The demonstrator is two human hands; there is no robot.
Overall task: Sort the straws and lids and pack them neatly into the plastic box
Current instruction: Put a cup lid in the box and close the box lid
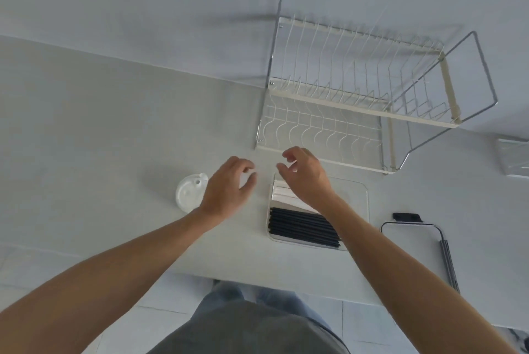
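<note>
A clear plastic box (361, 190) lies on the pale counter in front of me. Inside it, black straws (300, 225) are packed side by side at the near end, and white straws (282, 193) lie at the far end. A white round lid (187, 193) rests on the counter left of the box. My left hand (227, 189) hovers between the lid and the box, its fingers loosely curled and nothing plainly in them. My right hand (306, 176) hangs over the box's far left corner, fingers loosely bent, covering part of the white straws.
A white wire dish rack (357, 90) stands just behind the box against the wall. A black-framed wire object (415, 227) lies to the right near the counter edge, and a pale container (513, 157) sits at the far right. The counter's front edge runs below the box.
</note>
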